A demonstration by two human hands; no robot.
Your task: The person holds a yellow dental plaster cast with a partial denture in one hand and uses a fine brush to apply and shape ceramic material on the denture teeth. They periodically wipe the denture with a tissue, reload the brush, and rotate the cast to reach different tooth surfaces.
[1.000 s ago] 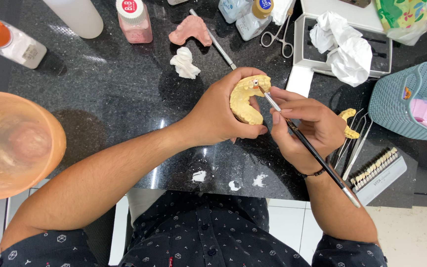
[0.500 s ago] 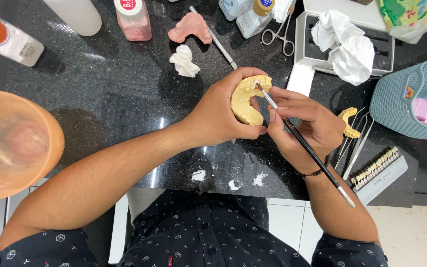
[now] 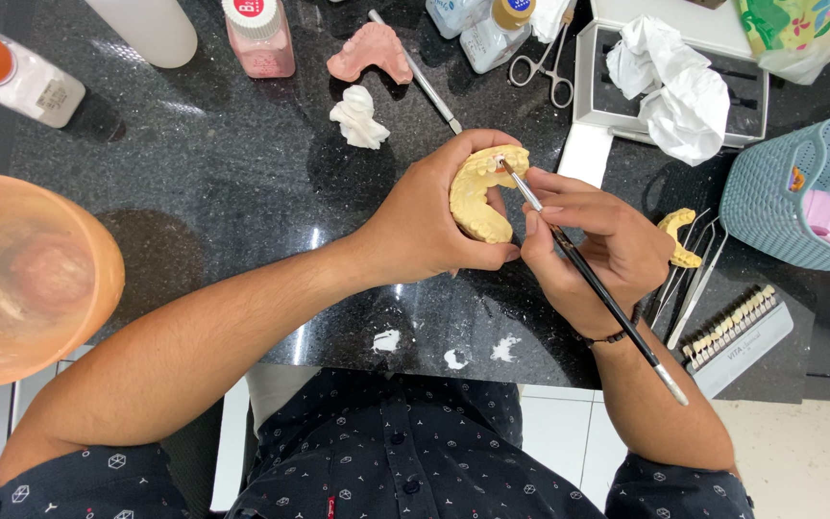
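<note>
Dark navy short-sleeved shirt point(image 3: 386, 461) — small white geometric print, buttoned front — thin dark wristband point(image 3: 610, 337).

Count on the desk point(image 3: 204, 173): two hands, left hand point(image 3: 425, 216) and right hand point(image 3: 593, 245). One yellow dental cast point(image 3: 477, 197) held, plus one smaller yellow cast piece point(image 3: 676, 235) near the right edge. One pink denture base point(image 3: 370, 50) at the far edge. One thin brush point(image 3: 593, 284). One metal spatula point(image 3: 415, 72). One pair of scissors point(image 3: 540, 60). Bottles along the far edge: five, being one orange-capped point(image 3: 16, 77), one plain white point(image 3: 146, 29), one pink point(image 3: 259, 38), two small clear point(image 3: 482, 29). One orange bowl point(image 3: 21, 274) at the left edge. One teal basket point(image 3: 799, 197). One white tray point(image 3: 670, 72). One tooth shade strip point(image 3: 734, 332). Slim metal instruments point(image 3: 689, 279) beside the strip: exact number cannot be told.
</note>
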